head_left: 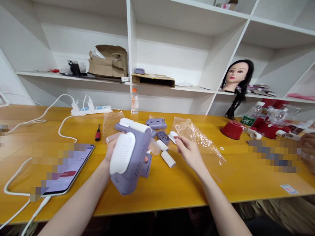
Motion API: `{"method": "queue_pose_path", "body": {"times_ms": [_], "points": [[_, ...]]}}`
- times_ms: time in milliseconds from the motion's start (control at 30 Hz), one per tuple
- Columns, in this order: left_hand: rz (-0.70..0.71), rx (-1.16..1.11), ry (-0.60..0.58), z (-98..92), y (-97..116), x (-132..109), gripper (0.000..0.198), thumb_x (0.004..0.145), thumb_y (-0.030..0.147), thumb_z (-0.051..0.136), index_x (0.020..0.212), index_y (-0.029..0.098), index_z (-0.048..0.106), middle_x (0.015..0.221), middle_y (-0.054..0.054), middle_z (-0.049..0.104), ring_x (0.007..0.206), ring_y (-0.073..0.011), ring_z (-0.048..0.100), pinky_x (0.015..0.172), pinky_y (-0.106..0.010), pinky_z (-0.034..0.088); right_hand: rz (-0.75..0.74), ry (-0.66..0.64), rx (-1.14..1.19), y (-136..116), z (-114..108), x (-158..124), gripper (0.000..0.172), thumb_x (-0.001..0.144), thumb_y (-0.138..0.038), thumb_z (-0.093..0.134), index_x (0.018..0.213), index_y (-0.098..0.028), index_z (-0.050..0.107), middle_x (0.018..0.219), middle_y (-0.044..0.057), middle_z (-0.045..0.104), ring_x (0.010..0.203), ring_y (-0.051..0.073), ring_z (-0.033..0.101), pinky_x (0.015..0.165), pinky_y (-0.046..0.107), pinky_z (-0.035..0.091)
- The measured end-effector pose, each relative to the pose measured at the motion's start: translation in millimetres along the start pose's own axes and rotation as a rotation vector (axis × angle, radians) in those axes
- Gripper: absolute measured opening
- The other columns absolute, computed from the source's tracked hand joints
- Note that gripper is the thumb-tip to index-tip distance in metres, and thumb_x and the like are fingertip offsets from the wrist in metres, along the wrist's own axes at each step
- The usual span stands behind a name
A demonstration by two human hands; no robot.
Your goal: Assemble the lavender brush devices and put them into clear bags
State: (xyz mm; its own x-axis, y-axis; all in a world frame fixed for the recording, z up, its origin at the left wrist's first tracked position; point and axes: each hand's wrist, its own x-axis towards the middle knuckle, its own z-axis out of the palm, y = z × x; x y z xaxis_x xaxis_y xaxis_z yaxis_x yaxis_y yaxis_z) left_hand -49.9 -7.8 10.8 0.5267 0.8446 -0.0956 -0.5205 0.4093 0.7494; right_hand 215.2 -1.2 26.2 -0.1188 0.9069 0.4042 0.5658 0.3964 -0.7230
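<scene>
Bare forearms reach over the yellow worktop (175,192), the left hand (111,149) gripping a purple plastic gadget (138,145).

Closed around the gadget, the left hand holds it up off the worktop, toward the front edge, with a white roller (122,153) on it facing the camera. The right hand (189,154) is half open, its fingertips (177,138) at a small white roller (172,136); whether they have hold of it cannot be told. Two loose white rollers (168,159) and a clear plastic bag (196,132) lie near mid-worktop, beside a screwdriver (97,133). Risk: the bulky gadget, held in one hand, could slip if that grip loosens and knock the rollers, which could roll off the front edge.
</scene>
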Motion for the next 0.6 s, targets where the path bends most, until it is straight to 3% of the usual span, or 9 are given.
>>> {"method": "queue_pose_path", "body": {"times_ms": [133,233,333,400,600], "points": [[0.201,-0.107,-0.031,4.0,7,0,0.051,0.072,0.050,0.048,0.102,0.011,0.063,0.094,-0.012,0.069,0.076,-0.0273,0.066,0.055,-0.032,0.052,0.013,-0.125,-0.449,8,1,8,0.026,0.083,-0.033,0.047,0.091,-0.017,0.065,0.063,0.003,0.058,0.060,0.016,0.052,0.056,0.025,0.032],[0.266,-0.166,0.044,10.2,6,2,0.051,0.079,0.045,0.041,0.115,0.011,0.057,0.090,-0.011,0.069,0.074,-0.0264,0.066,0.057,-0.034,0.053,-0.116,-0.239,-0.590,4,16,12,0.020,0.080,-0.022,0.048,0.093,-0.017,0.063,0.077,0.006,0.062,0.072,0.017,0.056,0.061,0.026,0.034],[0.244,-0.205,0.113,18.4,4,5,0.052,0.083,0.042,0.038,0.121,0.010,0.053,0.087,-0.013,0.069,0.074,-0.0264,0.066,0.065,-0.039,0.054,-0.265,-0.338,-0.656,-6,36,18,0.025,0.080,-0.020,0.047,0.102,-0.016,0.058,0.098,0.010,0.059,0.085,0.019,0.057,0.070,0.027,0.038],[0.211,-0.209,0.120,23.1,2,6,0.051,0.084,0.041,0.035,0.121,0.010,0.053,0.089,-0.014,0.069,0.077,-0.0270,0.066,0.069,-0.041,0.054,-0.262,-0.395,-0.738,-15,48,24,0.030,0.082,-0.024,0.045,0.109,-0.015,0.054,0.106,0.013,0.056,0.088,0.021,0.058,0.072,0.030,0.039],[0.111,-0.159,0.089,23.6,-3,9,0.052,0.081,0.042,0.041,0.115,0.007,0.057,0.086,-0.015,0.069,0.077,-0.0284,0.066,0.069,-0.040,0.053,-0.247,-0.514,-0.819,-24,63,41,0.044,0.070,-0.024,0.058,0.113,-0.022,0.052,0.105,0.012,0.058,0.092,0.030,0.057,0.074,0.038,0.040]]}}
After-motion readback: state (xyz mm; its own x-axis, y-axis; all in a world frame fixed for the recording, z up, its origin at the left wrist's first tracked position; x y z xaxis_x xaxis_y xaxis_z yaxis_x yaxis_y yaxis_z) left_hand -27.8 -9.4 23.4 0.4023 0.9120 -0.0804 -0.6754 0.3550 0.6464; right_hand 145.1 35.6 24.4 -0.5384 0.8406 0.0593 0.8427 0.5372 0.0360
